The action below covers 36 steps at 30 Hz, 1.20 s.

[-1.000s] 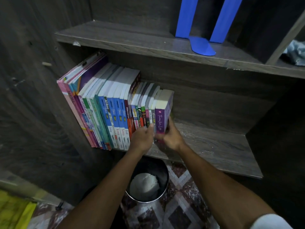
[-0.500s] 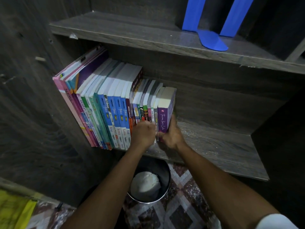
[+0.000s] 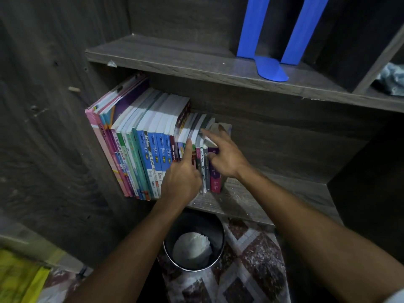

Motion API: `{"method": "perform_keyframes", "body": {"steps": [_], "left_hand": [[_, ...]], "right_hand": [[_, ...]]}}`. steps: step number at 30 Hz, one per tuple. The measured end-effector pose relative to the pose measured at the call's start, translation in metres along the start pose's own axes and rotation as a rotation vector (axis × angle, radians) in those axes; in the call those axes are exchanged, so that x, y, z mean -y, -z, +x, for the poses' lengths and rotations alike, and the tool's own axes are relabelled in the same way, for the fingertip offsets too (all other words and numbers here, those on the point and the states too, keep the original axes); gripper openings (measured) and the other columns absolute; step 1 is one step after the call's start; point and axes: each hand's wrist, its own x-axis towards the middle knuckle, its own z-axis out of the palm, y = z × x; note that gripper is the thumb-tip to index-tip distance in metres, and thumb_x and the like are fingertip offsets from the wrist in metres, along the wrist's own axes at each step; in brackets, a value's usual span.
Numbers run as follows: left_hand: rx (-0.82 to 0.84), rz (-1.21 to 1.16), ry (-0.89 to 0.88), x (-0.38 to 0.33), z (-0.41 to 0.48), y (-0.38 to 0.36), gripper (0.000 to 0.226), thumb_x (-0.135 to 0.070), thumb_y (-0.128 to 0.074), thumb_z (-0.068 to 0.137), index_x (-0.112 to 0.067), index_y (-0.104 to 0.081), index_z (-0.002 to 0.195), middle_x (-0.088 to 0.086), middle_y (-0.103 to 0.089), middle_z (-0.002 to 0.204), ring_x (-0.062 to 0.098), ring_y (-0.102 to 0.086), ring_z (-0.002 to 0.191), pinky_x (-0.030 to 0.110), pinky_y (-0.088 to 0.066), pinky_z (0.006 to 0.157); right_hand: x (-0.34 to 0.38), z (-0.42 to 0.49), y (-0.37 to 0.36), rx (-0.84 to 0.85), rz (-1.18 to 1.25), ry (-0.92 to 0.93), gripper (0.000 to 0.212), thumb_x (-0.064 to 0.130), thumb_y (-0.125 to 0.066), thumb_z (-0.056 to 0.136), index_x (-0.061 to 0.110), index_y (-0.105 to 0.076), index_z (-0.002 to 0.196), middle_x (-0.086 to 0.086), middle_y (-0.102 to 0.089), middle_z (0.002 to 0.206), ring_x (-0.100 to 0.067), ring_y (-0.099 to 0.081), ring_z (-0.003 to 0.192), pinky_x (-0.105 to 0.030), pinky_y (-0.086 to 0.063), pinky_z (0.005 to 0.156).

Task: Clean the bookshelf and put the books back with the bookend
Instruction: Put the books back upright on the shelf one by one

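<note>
Since half a second ago both hands have come up from the foot of the row: right hand (image 3: 226, 156) now lies across the top edges of the small end books, left hand (image 3: 182, 178) sits on the spines just beside it.

- Right: fingers spread and straight, thumb down against the purple book (image 3: 215, 178). Clamped on nothing; reads as pressing the end books leftward.
- Left: index finger out against a spine, other fingers curled, holding nothing. Likely steadying or squaring the row.
- Hands close together, not touching.
- Books (image 3: 153, 149) stand on the lower shelf (image 3: 251, 193), all leaning left onto the side wall (image 3: 65, 127), which is why they stay up. The right end has no support.
- Bookend (image 3: 270, 68), blue, upright on the upper shelf (image 3: 175, 60), well apart from the books, not yet placed.
- Lower shelf right of the row looks dusty and pale, so cleaning may be unfinished.
- Bin (image 3: 192, 223) on the floor under the shelf, white waste inside
- Cloth (image 3: 391, 80) in the right-hand compartment
</note>
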Motion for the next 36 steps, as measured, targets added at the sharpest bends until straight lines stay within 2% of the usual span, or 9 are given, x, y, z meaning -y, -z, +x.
{"method": "perform_keyframes", "body": {"steps": [5,11,16,18,20,25,28,31,36], "left_hand": [[-0.036,0.003,0.017,-0.002,-0.003,0.003,0.075,-0.014,-0.048,0.097,-0.029,-0.004,0.156,0.006,-0.065,0.076,0.02,-0.061,0.062,0.04,-0.056,0.061],[-0.138,-0.148,0.143,-0.006,-0.006,0.003,0.06,-0.014,-0.049,0.094,-0.031,-0.033,0.149,0.01,-0.056,0.058,0.019,-0.049,0.046,0.038,-0.053,0.046],[-0.262,-0.11,0.102,-0.015,-0.023,0.011,0.04,-0.03,-0.061,0.093,-0.014,-0.061,0.129,0.005,-0.056,0.1,0.02,-0.06,0.082,0.028,-0.047,0.07],[-0.3,-0.011,0.046,-0.016,-0.028,0.014,0.03,-0.034,-0.062,0.094,-0.007,-0.066,0.109,0.006,-0.046,0.106,0.015,-0.051,0.08,0.024,-0.039,0.068],[-0.262,0.071,0.024,-0.017,-0.027,0.018,0.027,-0.031,-0.062,0.095,-0.004,-0.06,0.1,0.008,-0.052,0.102,0.014,-0.048,0.076,0.025,-0.036,0.065],[0.024,0.046,0.223,-0.028,-0.007,0.035,0.049,-0.016,-0.069,0.089,0.0,-0.042,0.126,0.015,-0.061,0.103,0.027,-0.065,0.084,0.033,-0.051,0.064],[0.34,0.047,0.289,-0.031,-0.007,0.042,0.039,-0.019,-0.069,0.089,0.0,-0.054,0.119,0.012,-0.068,0.092,0.017,-0.071,0.06,0.022,-0.054,0.05],[0.301,0.003,0.243,-0.022,-0.017,0.052,0.028,-0.026,-0.056,0.098,0.001,-0.064,0.093,0.006,-0.068,0.067,0.014,-0.067,0.047,0.019,-0.051,0.042],[0.22,0.05,0.173,-0.021,-0.044,0.08,0.036,-0.033,-0.049,0.099,-0.002,-0.06,0.084,0.016,-0.071,0.073,0.024,-0.071,0.06,0.037,-0.06,0.064]], "right_hand": [[0.01,-0.003,0.003,0.095,-0.091,0.003,0.077,0.002,-0.052,0.096,0.049,-0.025,0.151,0.001,0.009,0.166,-0.024,0.005,0.153,-0.036,-0.015,0.12],[0.003,0.0,-0.005,0.143,-0.074,-0.017,0.078,0.011,-0.056,0.096,0.05,-0.019,0.152,0.005,-0.001,0.166,-0.028,0.005,0.153,-0.047,-0.003,0.125],[0.002,-0.003,-0.008,0.115,-0.025,-0.03,0.069,0.03,-0.059,0.098,0.044,-0.021,0.154,0.008,-0.006,0.166,-0.026,-0.001,0.153,-0.047,-0.003,0.125],[0.002,-0.004,-0.009,0.063,0.016,-0.016,0.06,0.035,-0.056,0.099,0.04,-0.029,0.153,0.007,-0.013,0.165,-0.021,-0.009,0.152,-0.038,-0.006,0.124],[0.002,-0.006,-0.01,-0.003,0.051,0.008,0.055,0.035,-0.056,0.099,0.036,-0.037,0.15,0.005,-0.022,0.163,-0.016,-0.02,0.15,-0.031,-0.012,0.121],[0.002,-0.012,-0.011,-0.069,0.133,0.015,0.049,0.032,-0.06,0.098,0.033,-0.047,0.145,0.006,-0.034,0.158,-0.016,-0.035,0.144,-0.024,-0.022,0.116],[-0.005,-0.017,-0.007,-0.072,0.155,0.023,0.049,0.028,-0.06,0.098,0.031,-0.047,0.145,0.006,-0.035,0.158,-0.016,-0.034,0.144,-0.025,-0.02,0.116],[-0.011,-0.02,-0.004,-0.048,0.119,0.035,0.054,0.029,-0.06,0.098,0.033,-0.042,0.148,0.006,-0.029,0.16,-0.015,-0.025,0.148,-0.032,-0.015,0.122],[-0.021,-0.023,-0.001,0.018,0.048,0.046,0.06,0.03,-0.056,0.1,0.038,-0.028,0.152,0.01,-0.019,0.163,-0.023,-0.011,0.152,-0.047,-0.009,0.125]]}}
